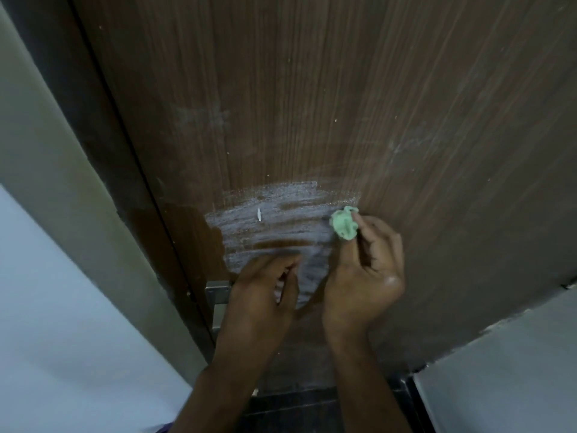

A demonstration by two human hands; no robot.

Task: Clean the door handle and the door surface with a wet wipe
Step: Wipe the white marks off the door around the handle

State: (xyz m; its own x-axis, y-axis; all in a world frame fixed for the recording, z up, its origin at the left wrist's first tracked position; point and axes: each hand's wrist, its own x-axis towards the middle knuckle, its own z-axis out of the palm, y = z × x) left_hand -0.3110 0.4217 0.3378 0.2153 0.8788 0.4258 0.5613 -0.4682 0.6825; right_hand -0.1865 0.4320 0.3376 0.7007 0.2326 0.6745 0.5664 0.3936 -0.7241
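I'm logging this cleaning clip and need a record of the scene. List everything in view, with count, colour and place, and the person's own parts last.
door: one, brown wood grain, fills most of the view
wet patch: one, whitish streaks, on the door above the hands
white fleck: one, white, inside the wet patch
door handle: one, grey metal, at the door's left edge, partly behind the left hand
door frame: one, dark brown, left of the door
wall: pale grey, left and lower right
floor: dark, bottom centre
wet wipe: one, pale green, crumpled, against the door at the patch's right edge
left hand: one, by the handle; its grip cannot be made out
right hand: one, pinches the wet wipe
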